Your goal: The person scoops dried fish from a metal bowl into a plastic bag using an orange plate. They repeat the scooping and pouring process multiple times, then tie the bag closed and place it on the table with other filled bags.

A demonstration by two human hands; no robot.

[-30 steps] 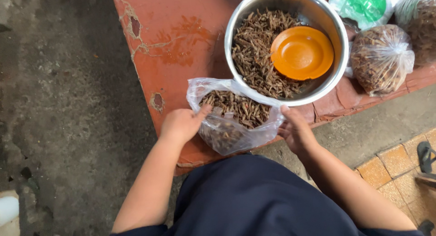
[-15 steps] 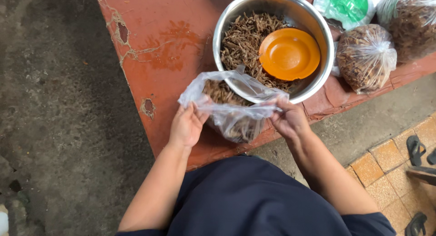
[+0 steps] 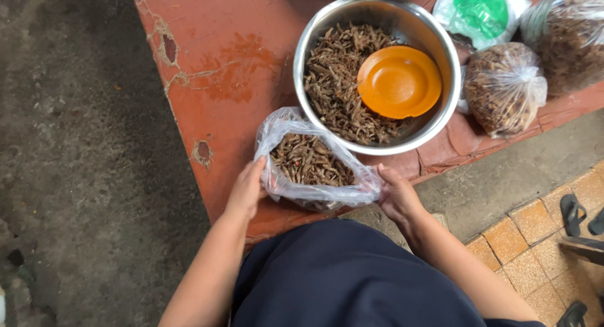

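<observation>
— Nearest first: left hand (image 3: 245,191) and right hand (image 3: 397,198), one at each side of the thin clear plastic bag of small dried brown fish (image 3: 311,166). Fingers (image 3: 257,176) of the left curled round the bag's rim, gripping the film; same on the right, pinching the far edge.

— Bag resting where?

— On the worn red-painted table (image 3: 226,75), right at its near edge, mouth held wide. Touching the outside of the big round steel bowl (image 3: 434,122) behind it.

— Risks?

— Thin film, full load. Could slip from either pinch; then mouth collapsing, fish spilling over the table edge onto the dark concrete floor (image 3: 75,176). Sharp dried bits possibly puncturing the plastic under a hard squeeze or tug.

— And the bowl?

— Heaped with the same dried fish, a shallow orange plastic dish (image 3: 399,81) lying on top. Bowl's rim slightly overhanging the bag's mouth; a nudge from the right hand likely to rock it or shed fish onto the table.

— Further back?

— A knotted clear bag of brown dried goods (image 3: 503,91) just beside the bowl, near the table's edge; a shove of the bowl could roll it off. Beyond, a clear bag with something green inside (image 3: 481,12), and a larger filled clear bag (image 3: 569,37) at the corner. Well apart from the hands; small danger there.
</observation>
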